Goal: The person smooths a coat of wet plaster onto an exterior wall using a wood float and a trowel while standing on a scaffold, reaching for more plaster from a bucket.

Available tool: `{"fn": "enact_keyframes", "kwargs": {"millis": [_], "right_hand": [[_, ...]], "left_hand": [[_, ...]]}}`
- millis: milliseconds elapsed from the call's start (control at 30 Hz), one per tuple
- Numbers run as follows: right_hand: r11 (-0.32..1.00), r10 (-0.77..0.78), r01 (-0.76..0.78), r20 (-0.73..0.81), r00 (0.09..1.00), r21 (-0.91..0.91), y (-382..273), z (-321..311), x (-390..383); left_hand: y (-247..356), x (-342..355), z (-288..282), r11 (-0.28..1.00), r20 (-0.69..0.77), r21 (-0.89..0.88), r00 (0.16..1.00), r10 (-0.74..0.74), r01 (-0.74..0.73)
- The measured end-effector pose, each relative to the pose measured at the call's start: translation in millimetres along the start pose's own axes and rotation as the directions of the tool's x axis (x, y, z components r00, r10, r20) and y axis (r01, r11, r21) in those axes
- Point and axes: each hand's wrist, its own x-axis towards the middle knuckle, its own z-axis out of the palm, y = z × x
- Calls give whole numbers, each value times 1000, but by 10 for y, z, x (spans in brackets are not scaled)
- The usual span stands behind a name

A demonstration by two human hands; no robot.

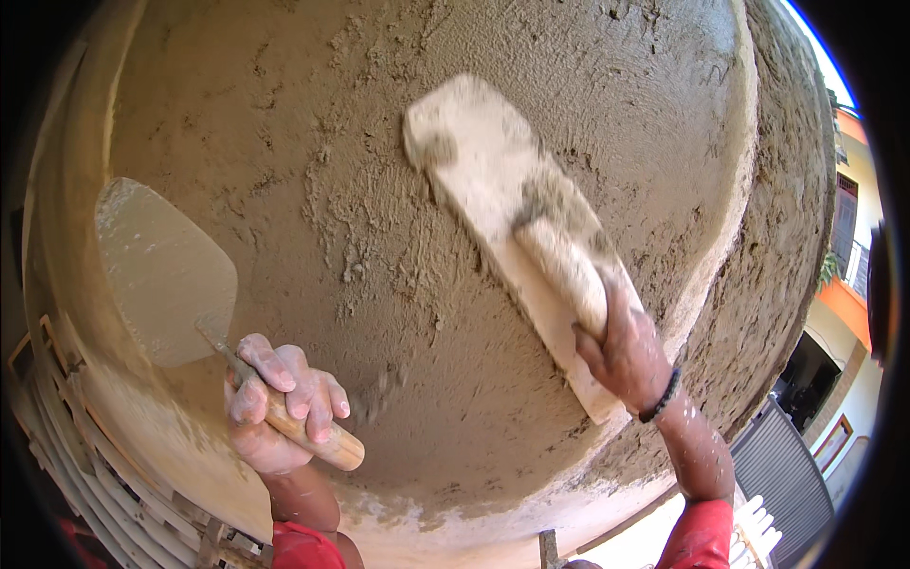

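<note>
Wet grey-brown plaster [370, 218] covers the wall in front of me. In my right hand [629, 353] is the round handle of a long pale wooden float [502, 218], which lies slanted across the plaster with its far end up and to the left. Smears of mortar stick to the float's back. My left hand [284, 403], its fingers dusted white, is wrapped round the wooden handle of a trowel [171, 275]. The trowel's broad blade points up and left and is coated with thin mortar. A dark beaded bracelet [662, 396] circles my right wrist.
A pale raised edge [735, 228] runs down the right side of the wet area, with rougher plaster [758, 284] beyond. Stacked slats [104, 493] stand at lower left. On the far right are an orange and cream building [853, 313] and a grey corrugated sheet [782, 474].
</note>
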Motion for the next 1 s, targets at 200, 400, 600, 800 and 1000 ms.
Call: {"fn": "enact_keyframes", "kwargs": {"millis": [200,400,600,800,1000], "right_hand": [[991,52,-60,-68,996,-121,670,206,-1025],[934,330,-211,-472,818,288,723,-265,-295],[918,327,-181,-417,848,352,-141,-772,895],[977,-209,168,-457,865,-130,-504,-551,1312],[980,-193,191,-52,980,-52,-680,-97,755]], "left_hand": [[200,30,149,997,30,-61,998,52,-50],[286,40,103,997,-11,-60,999,43,-43],[208,1,67,998,-54,-40,997,46,-48],[33,9,45,998,-53,-49,998,26,-28],[76,14,-21,999,-25,-33,999,27,-27]]}}
